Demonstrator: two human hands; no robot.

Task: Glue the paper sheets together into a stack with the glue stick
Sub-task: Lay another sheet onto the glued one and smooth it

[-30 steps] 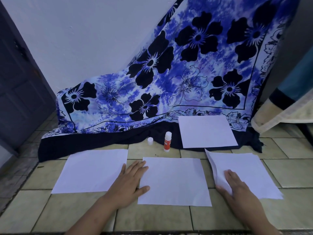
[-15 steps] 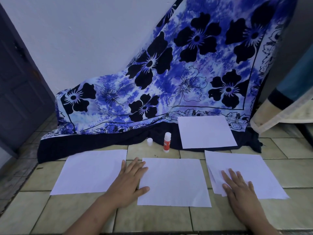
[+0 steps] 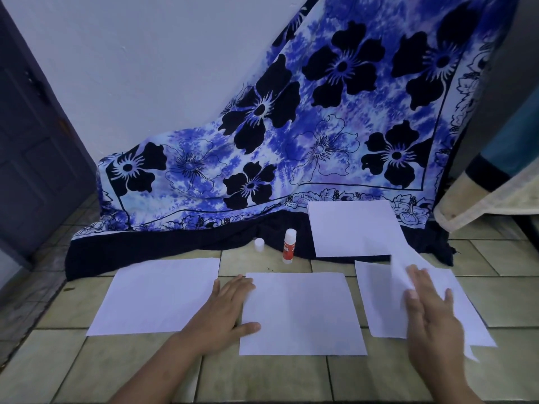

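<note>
The work looks to be at the laying-on and pressing step, not the gluing itself: the glue stick [image 3: 289, 246] stands upright and uncapped on the floor [image 3: 262, 377] at the far side, between the sheets and the flowered cloth [image 3: 291, 141], with its white cap [image 3: 259, 244] just to its left, and neither hand touches it. The left hand [image 3: 227, 313] lies flat with straight fingers on the left edge of the middle sheet [image 3: 303, 313], steadying it. The right hand [image 3: 431, 319], fingers spread and straight, is over the right pile [image 3: 382, 298], where at least two sheets lie askew. Next, that pile likely needs squaring and pressing down before another sheet is glued. The left sheet [image 3: 157, 295] and far sheet [image 3: 355, 228] lie apart. Motion blur hides whether a top sheet is lifted at the right fingertips, and no glue can be seen on the paper.
</note>
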